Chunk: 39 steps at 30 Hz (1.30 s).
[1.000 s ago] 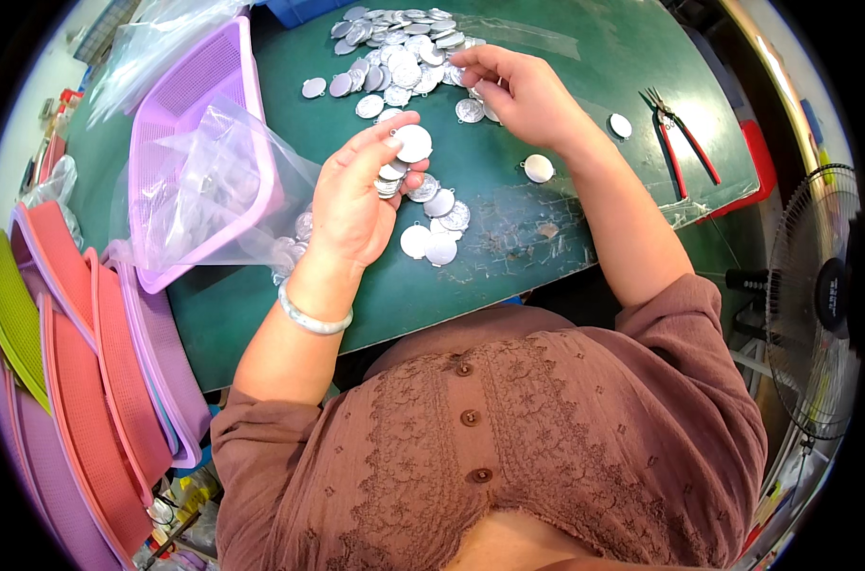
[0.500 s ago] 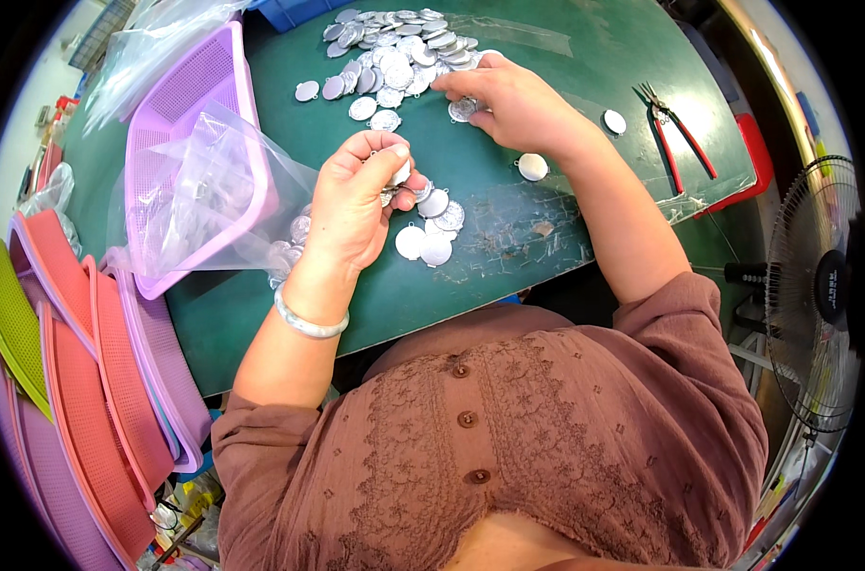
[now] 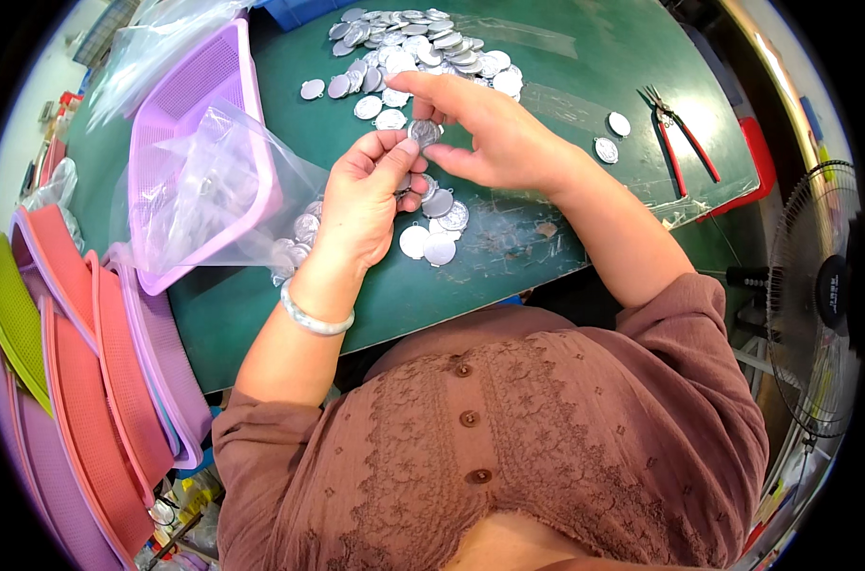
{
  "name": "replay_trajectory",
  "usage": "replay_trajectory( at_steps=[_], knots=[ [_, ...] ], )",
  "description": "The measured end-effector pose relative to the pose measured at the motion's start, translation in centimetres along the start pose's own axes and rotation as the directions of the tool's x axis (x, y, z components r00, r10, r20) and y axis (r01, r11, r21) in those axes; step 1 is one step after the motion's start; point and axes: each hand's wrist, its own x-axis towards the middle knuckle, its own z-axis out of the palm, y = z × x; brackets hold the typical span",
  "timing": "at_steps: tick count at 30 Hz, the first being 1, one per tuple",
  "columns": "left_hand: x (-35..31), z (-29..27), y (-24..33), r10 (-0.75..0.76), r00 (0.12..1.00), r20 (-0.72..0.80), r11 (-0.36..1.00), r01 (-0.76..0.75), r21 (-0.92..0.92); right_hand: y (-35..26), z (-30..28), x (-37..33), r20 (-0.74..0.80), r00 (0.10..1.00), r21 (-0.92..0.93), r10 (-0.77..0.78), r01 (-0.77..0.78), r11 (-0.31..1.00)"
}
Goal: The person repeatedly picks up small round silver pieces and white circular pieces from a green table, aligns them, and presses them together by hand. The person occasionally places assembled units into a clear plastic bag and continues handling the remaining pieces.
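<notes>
My left hand (image 3: pixel 366 186) is closed around a few round silver medals, its thumb pressing near the edge of the top one. That medal (image 3: pixel 423 132) has a raised face and sits between both hands. My right hand (image 3: pixel 494 128) meets it from the right, thumb below and curled fingers above, with the forefinger stretched out over it. Just below the left fingers lies a small group of medals (image 3: pixel 439 250). Beyond the hands spreads a large heap of silver medals (image 3: pixel 418 43) with small loops. Two single medals (image 3: pixel 606 149) lie apart to the right.
Red-handled pliers (image 3: pixel 675 143) rest on the green table (image 3: pixel 356 314). At left, a purple basket (image 3: pixel 252 181) has a clear plastic bag (image 3: pixel 204 205) over it, with more medals (image 3: pixel 304 228) by the bag. Stacked baskets (image 3: pixel 95 381) stand lower left, a fan (image 3: pixel 813 285) at right.
My right hand has come left from the table beside the heap to my left hand, with a medal. A medal that was near my right wrist now lies farther right, below the other single one.
</notes>
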Motion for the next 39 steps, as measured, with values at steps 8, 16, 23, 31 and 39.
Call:
replay_trajectory(
  at_steps=[8,16,23,31,39],
  knots=[
    [0.1,-0.5,0.0,0.027,1.000,0.009,0.999,-0.027,-0.038,0.8,-0.3,-0.3,0.016,0.985,0.463,0.172,-0.160,0.872],
    [0.0,-0.1,0.1,0.068,0.997,-0.043,0.991,-0.073,-0.112,0.5,-0.2,-0.2,0.001,0.999,0.382,0.032,-0.030,0.924],
    [0.1,-0.7,0.2,0.053,0.996,0.065,0.988,-0.044,-0.146,3.9,-2.2,-0.2,-0.330,0.926,-0.295,0.185,-0.287,0.911],
    [0.1,-0.4,-0.1,0.089,0.995,0.036,0.995,-0.087,-0.039,4.3,-1.6,-0.9,-0.112,0.971,-0.400,0.213,-0.240,0.884],
    [0.1,-0.6,-0.2,0.089,0.996,0.031,0.996,-0.090,0.001,3.6,-1.1,-0.7,-0.017,0.976,-0.217,0.216,-0.215,0.952]
  ],
)
